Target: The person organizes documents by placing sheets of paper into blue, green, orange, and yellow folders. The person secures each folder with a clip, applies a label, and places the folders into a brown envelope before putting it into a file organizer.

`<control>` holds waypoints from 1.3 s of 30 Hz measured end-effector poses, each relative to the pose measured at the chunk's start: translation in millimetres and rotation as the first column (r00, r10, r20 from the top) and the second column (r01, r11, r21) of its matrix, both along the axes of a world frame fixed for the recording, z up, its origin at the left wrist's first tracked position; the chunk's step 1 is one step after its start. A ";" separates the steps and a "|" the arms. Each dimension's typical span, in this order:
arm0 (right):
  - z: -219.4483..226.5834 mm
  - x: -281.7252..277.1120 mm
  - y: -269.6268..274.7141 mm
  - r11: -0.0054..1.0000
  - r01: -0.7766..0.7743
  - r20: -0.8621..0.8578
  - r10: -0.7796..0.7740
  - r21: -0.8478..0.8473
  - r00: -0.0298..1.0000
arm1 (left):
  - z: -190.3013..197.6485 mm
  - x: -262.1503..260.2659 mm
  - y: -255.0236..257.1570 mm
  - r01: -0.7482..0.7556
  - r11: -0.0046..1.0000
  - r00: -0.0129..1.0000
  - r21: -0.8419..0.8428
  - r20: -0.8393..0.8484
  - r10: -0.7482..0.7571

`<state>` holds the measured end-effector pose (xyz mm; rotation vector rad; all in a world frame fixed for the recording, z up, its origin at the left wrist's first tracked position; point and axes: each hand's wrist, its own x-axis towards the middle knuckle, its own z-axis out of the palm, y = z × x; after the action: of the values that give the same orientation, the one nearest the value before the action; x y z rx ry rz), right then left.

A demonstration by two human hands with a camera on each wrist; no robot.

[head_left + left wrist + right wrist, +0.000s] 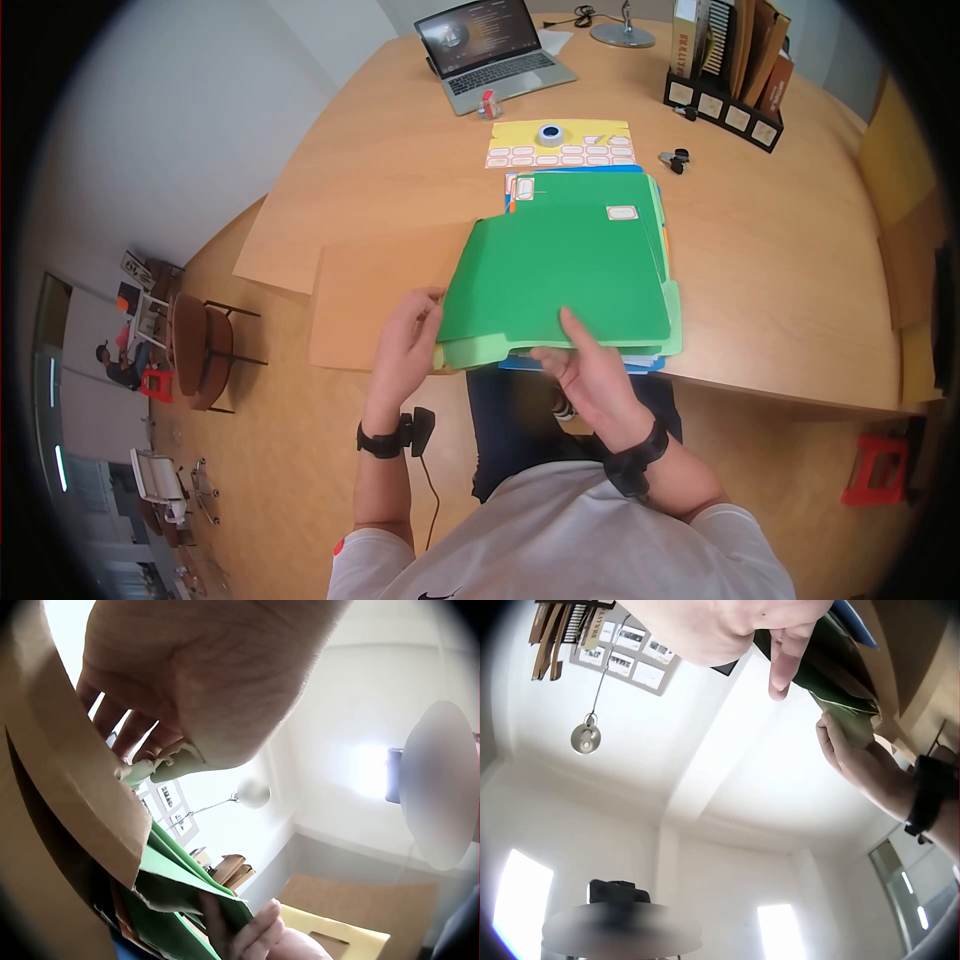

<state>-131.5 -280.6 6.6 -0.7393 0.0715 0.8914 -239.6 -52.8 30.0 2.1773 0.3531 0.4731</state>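
A green file folder (pixel 560 270) with light green tabbed edges lies over a stack with blue folders (pixel 622 169) at the desk's front edge. White labels with red borders, such as one label (pixel 622 213), show on its far part. My left hand (pixel 405 345) pinches the folder's left edge, above a brown folder (pixel 350 300). At the front edge, my right hand (pixel 590 380) holds the green folder with its thumb over the top and fingers below the edge. In the left wrist view, the green folder (pixel 187 881) stands slightly parted near the right fingers (pixel 259 926).
Beyond the stack lies a yellow label sheet (pixel 505 130) with a white roll of tape (pixel 550 135) on it. Black clips (pixel 675 160) lie to its right. A laptop (pixel 490 60), a lamp base (pixel 622 36) and a black file holder (pixel 740 118) stand at the back.
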 end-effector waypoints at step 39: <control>-8.7 -23.4 24.7 0.900 -0.222 0.512 0.400 -0.374 0.760 | 3.2 -0.9 -7.9 0.062 0.991 0.998 0.117 0.013 -0.064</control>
<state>-154.9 -255.9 -2.1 -1.3105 -0.4949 0.9488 -240.5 -60.7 33.3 2.2885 0.2524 0.4868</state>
